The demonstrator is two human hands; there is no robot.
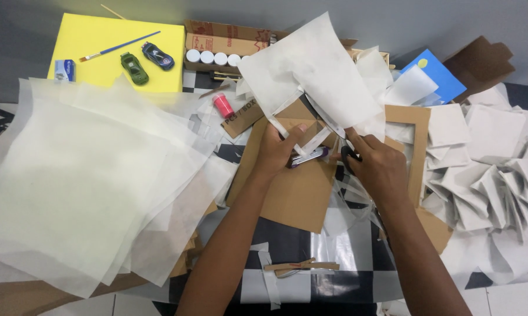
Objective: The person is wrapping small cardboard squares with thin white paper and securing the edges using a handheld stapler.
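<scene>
left hand (278, 149) – grips purple toy car (306, 158) | right hand (376, 165) – pinches white paper (313, 70)

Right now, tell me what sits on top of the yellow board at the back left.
On the yellow board lie a green toy car, a blue toy car, a blue-handled paintbrush and a small blue box. White tissue sheets cover its front edge, hiding anything there.
</scene>
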